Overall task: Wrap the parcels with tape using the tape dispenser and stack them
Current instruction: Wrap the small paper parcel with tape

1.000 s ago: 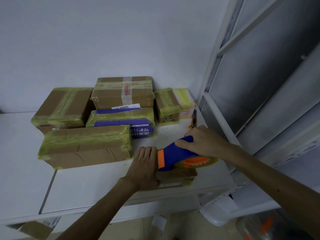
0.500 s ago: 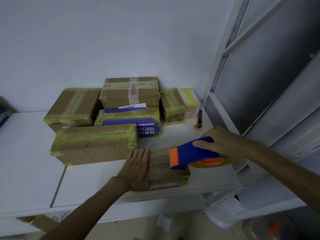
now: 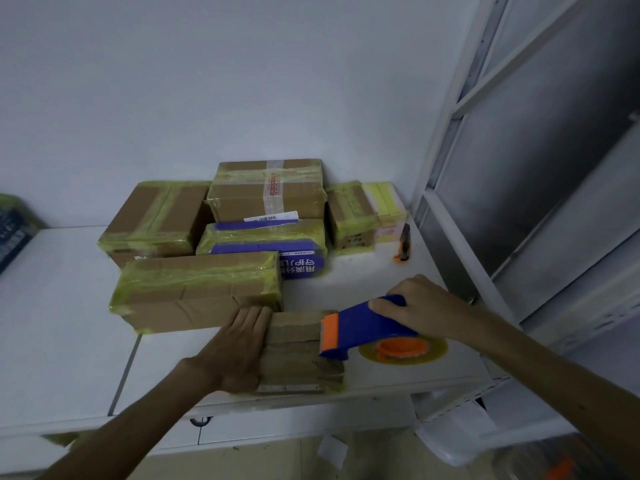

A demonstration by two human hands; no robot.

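A small flat cardboard parcel (image 3: 298,351) lies near the white table's front edge. My left hand (image 3: 239,344) lies flat on its left end, fingers straight, pressing it down. My right hand (image 3: 426,306) grips the handle of a blue and orange tape dispenser (image 3: 363,327), whose orange blade end sits over the parcel's right part. Its yellowish tape roll (image 3: 403,349) hangs just right of the parcel. Several taped parcels sit behind: a long brown one (image 3: 197,289), a purple one (image 3: 270,247), and brown boxes (image 3: 156,220) (image 3: 270,188) (image 3: 349,216).
The white table (image 3: 69,334) runs left, with a seam near its middle. An orange and black utility knife (image 3: 403,244) lies at the back right. A grey metal shelving frame (image 3: 519,202) stands close on the right. A dark parcel (image 3: 14,230) shows at the far left edge.
My right hand has drawn the dispenser rightward along the small parcel, uncovering more of its top. My left hand has stayed pressed on the parcel's left end.
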